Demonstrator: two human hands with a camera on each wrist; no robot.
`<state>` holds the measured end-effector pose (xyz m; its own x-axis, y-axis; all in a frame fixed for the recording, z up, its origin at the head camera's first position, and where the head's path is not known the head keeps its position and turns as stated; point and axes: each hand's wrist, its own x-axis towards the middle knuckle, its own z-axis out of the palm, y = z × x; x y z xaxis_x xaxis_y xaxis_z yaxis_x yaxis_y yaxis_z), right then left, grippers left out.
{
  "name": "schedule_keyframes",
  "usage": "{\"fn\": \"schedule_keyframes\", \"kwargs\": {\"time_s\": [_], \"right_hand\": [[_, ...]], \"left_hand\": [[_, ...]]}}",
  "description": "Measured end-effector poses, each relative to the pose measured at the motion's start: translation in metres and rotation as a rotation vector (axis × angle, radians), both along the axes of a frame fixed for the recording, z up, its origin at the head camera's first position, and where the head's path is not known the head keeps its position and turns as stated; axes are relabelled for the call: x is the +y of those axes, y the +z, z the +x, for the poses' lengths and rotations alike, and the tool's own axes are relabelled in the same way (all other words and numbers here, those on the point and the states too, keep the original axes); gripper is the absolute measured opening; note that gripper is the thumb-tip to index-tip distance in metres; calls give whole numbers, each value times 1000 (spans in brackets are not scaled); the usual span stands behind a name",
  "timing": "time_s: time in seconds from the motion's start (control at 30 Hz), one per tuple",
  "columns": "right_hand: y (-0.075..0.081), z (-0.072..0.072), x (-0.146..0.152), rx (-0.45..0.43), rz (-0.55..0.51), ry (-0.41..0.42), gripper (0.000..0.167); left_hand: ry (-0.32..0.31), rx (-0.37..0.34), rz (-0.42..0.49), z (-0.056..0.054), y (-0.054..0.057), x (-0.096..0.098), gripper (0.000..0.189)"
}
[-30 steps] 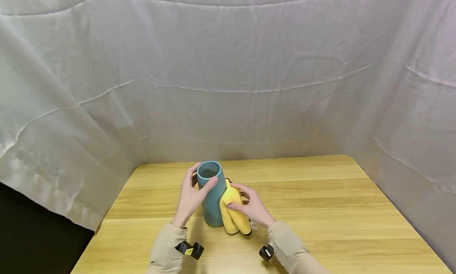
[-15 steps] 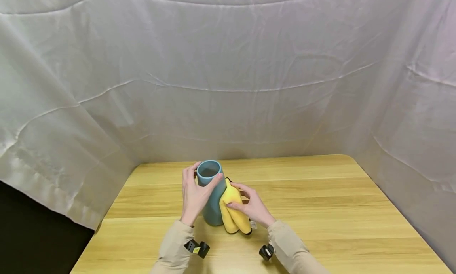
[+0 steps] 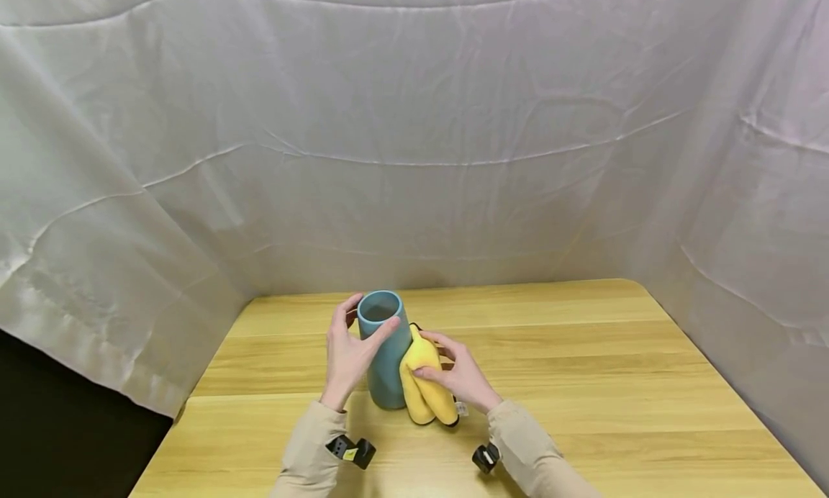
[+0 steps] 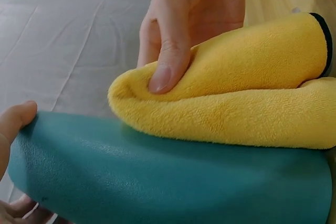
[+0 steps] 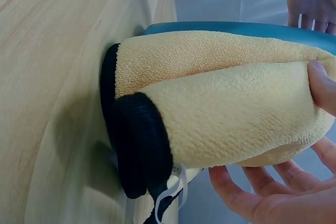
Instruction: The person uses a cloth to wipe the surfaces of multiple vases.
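A tall teal-blue vase (image 3: 387, 365) stands upright on the wooden table, its round mouth facing up. My left hand (image 3: 346, 358) holds it near the rim, thumb at the front right and fingers round the far left side. Against the vase's right side lies a folded yellow towel (image 3: 424, 386) with black edging, bunched into drooping folds. My right hand (image 3: 460, 379) pinches this towel, thumb on the near face and fingers behind. In the left wrist view the towel (image 4: 226, 111) touches the vase wall (image 4: 173, 177). A white label loop (image 5: 176, 190) hangs from the black edge.
The wooden table (image 3: 583, 390) extends to the right and behind the vase. A grey-white curtain (image 3: 440, 138) encloses the back and sides. Black camera units (image 3: 352, 451) are strapped at both wrists. A dark area (image 3: 65, 426) lies beyond the table's left edge.
My left hand has shifted slightly right and then back left around the vase's upper part, its thumb sliding along the rim side. My right hand, the towel and the vase look nearly unmoved.
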<state>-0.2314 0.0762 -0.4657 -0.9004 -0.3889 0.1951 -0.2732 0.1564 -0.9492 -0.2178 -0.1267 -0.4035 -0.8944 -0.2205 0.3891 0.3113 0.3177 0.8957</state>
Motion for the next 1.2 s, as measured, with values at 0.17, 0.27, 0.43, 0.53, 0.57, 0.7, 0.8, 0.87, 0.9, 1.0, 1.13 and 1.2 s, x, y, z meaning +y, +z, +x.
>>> {"fn": "schedule_keyframes", "kwargs": {"time_s": [0.17, 0.27, 0.43, 0.53, 0.57, 0.7, 0.8, 0.87, 0.9, 1.0, 1.13, 1.2], "right_hand": [[0, -1, 1, -10, -5, -3, 64], [1, -1, 1, -8, -4, -4, 64], [1, -1, 1, 5, 8, -4, 63], [0, -1, 1, 12, 7, 0, 63], [-1, -2, 1, 12, 5, 2, 63], [-3, -3, 1, 1, -3, 3, 63], [-4, -4, 1, -3, -1, 1, 62], [-5, -4, 1, -1, 2, 3, 62], [-4, -4, 1, -1, 1, 4, 62], [-4, -3, 1, -2, 1, 4, 63], [-4, -4, 2, -5, 1, -4, 63], [-4, -4, 3, -7, 2, -6, 63]], "left_hand": [[-121, -28, 31, -3, 0, -13, 66], [-206, -56, 37, -5, 2, -20, 62], [-312, -92, 11, -9, 4, -30, 63], [-347, -109, -14, -9, 4, -32, 68], [-348, -116, -18, -9, 4, -31, 69], [-292, -114, -25, -5, 2, -23, 72], [-236, -88, 6, -3, 0, -17, 70], [-205, -72, 28, -3, -1, -15, 68], [-194, -61, 32, -3, -1, -14, 67], [-179, -42, 20, -4, -1, -16, 64], [-213, -37, -10, -6, 0, -19, 61], [-232, -41, -16, -7, 1, -21, 61]]}}
